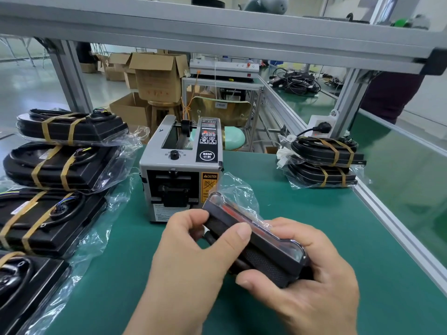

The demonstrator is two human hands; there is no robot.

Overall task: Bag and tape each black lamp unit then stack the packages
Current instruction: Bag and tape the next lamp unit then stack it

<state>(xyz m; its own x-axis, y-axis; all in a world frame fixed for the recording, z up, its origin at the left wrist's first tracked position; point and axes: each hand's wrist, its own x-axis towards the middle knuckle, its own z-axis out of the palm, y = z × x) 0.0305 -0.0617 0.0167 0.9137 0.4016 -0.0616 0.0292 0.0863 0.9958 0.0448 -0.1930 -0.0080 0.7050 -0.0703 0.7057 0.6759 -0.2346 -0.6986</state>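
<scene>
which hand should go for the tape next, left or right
Left, probably. The left hand only pinches the far end of the bagged lamp unit, just in front of the outlet of the tape dispenser; the right hand wraps the near end, farther away, and looks to carry it.

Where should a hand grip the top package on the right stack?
From above, pinching across the narrow width of the top package between its two tape bands. It lies flat, its taped middle looks firm, and the loose bag end would likely slip.
</scene>
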